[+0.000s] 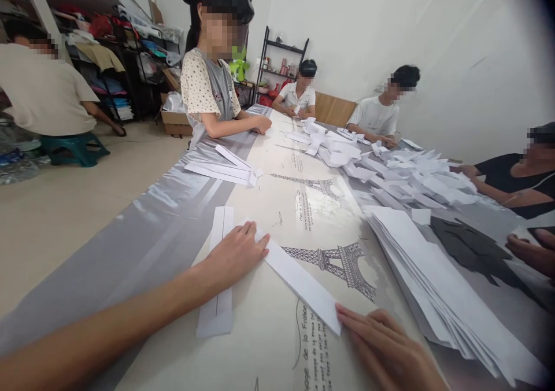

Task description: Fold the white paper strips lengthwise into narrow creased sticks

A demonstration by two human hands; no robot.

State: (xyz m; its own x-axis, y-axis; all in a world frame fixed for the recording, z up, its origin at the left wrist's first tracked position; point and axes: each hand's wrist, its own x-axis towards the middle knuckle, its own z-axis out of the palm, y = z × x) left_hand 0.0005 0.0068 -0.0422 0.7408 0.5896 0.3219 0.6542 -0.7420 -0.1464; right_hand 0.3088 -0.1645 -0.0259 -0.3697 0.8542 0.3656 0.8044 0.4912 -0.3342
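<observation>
A white folded paper strip (299, 275) lies slantwise on the printed table cover (277, 206). My left hand (238, 252) presses its far end, fingers bent together over the paper and thumb on the strip. At the near end, my right hand (385, 345) has its fingertips closed at the corner, with the thumb side partly hidden. Under my left wrist lies a second white strip (217, 316) with a dark line along it, partly covered by my hand and forearm.
Stacked white sheets (416, 287) lie to the right, beside a dark flat piece (472, 252). A heap of folded papers (416, 174) spreads beyond them. More strips (221, 170) lie further left. Several people sit or stand around the table; one person (43, 90) sits on a green stool (73, 148).
</observation>
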